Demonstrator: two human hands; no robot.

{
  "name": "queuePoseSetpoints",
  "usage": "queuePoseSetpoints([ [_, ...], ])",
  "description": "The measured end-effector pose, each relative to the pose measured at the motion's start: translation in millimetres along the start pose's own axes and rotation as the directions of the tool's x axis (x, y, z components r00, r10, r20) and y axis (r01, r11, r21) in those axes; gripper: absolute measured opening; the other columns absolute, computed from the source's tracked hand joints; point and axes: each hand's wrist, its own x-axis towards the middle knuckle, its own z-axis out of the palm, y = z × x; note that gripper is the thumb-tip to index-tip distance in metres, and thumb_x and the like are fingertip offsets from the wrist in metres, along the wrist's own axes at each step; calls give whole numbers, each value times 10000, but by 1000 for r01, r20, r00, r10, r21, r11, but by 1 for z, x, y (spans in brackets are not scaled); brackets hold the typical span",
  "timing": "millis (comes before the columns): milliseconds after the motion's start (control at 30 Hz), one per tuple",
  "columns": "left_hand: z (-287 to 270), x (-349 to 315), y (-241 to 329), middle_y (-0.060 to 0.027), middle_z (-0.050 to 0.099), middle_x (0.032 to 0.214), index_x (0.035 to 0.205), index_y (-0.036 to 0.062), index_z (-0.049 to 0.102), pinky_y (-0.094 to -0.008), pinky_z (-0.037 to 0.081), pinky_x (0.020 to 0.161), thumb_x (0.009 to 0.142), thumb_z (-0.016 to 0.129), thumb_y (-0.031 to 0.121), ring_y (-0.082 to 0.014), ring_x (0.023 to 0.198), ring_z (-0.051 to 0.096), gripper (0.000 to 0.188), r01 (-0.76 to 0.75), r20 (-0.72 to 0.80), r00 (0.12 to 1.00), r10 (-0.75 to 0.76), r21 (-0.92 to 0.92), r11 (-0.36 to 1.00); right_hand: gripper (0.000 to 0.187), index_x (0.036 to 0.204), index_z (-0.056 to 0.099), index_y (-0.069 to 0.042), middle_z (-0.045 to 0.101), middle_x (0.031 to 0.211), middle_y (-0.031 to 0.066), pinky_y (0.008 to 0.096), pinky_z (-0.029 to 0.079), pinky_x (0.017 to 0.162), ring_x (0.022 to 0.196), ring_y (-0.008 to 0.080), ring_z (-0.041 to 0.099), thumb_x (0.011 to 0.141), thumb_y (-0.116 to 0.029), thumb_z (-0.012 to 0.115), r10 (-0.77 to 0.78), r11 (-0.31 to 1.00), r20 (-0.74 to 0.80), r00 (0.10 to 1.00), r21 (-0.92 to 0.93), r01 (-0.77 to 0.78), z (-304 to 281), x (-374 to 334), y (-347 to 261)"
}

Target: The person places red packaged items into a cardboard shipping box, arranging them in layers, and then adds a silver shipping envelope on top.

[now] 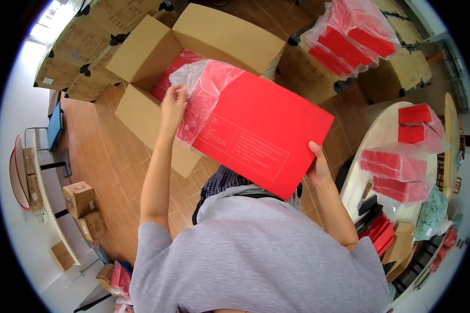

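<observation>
Box with pale print, right fingers gripping edge, left fingers curled, hold unclear

Brown plank-patterned floor lies below and around the left hand, its planks divided by pale joints. Well to that hand's left stands a white wall. Beyond the hand, far to its left, white light glares from a bright opening; whether window or doorway, I cannot tell. Left of the hand and nearer the body, a long white bench with dark legs stands near the wall, with a blue panel just past its far end. Right of the right hand stands a pale round-edged table.
</observation>
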Motion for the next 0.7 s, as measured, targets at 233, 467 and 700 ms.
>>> queuePoseSetpoints([
  [233, 20, -24, -11, -137, 616, 968, 1159, 56, 589, -342, 468, 802, 870, 596, 233, -267, 882, 589, 339, -483, 103, 842, 530, 583, 653, 766, 1362, 253, -105, 388, 1320, 93, 386, 374, 1016, 1225, 229, 411, 760, -256, 702, -61, 998, -3, 998, -8, 61, 3, 8, 0],
  [467, -13, 42, -47, -199, 649, 921, 1056, 63, 638, -352, 468, 723, 927, 463, 282, -308, 805, 621, 309, 25, 103, 995, -10, -142, 989, 802, 1357, 240, -94, 383, 1310, 101, 382, 364, 1024, 1224, 230, 404, 739, -276, 719, -32, 999, -11, 999, 0, 32, 15, 10, -1],
  [700, -8, 54, -20, -216, 588, 917, 1030, 25, 637, -405, 440, 780, 898, 508, 260, -350, 842, 584, 299, -426, 64, 871, 487, 593, 683, 799, 1350, 255, -94, 391, 1300, 104, 390, 375, 1013, 1216, 237, 411, 732, -293, 720, -96, 995, -11, 995, -21, 96, 15, 22, -2],
])
